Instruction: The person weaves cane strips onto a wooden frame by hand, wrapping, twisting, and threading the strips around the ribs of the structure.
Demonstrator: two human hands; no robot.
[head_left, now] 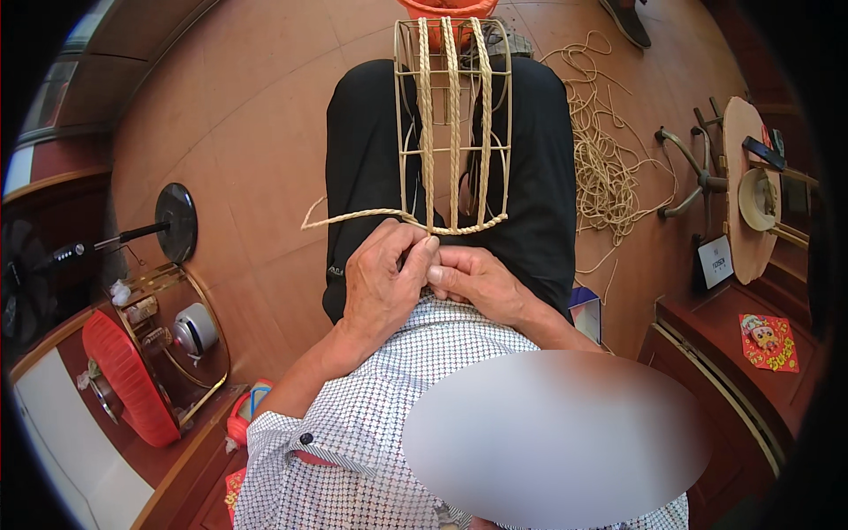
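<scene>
The wire frame point(511, 106) lay just beyond the fingers, over the gap between the knees of black trousers point(364, 124); three bands of pale cord point(453, 128) ran lengthwise along it. The left hand point(382, 272) had thumb and forefinger pressed together at its near edge, where one band came down to them; the right hand point(481, 281) was curled close beside, its thumb near the left's; whether either pinched a strand could not be told, as the tips hid it.

The likeliest trouble seemed slackening: the loose tail point(353, 215), left of the fingers, lay free, so an eased grip there could let the turns along the near edge work loose; the frame might also tip if the knees parted, since no hand showed on its far end; and the heap of rope point(609, 181), beyond the fingers to the right, looked tangled enough to knot or snag on the metal chair base point(702, 181) if pulled.

Under it all spread a tiled reddish-brown floor point(256, 150); straight ahead of the fingers, past the frame, stood an orange bucket point(446, 7), with a dark shoe point(629, 22) farther right; well off to their left were a round black stand base point(177, 223) and a red ribbed disc point(128, 378); well to their right, a round wooden top point(745, 199).
</scene>
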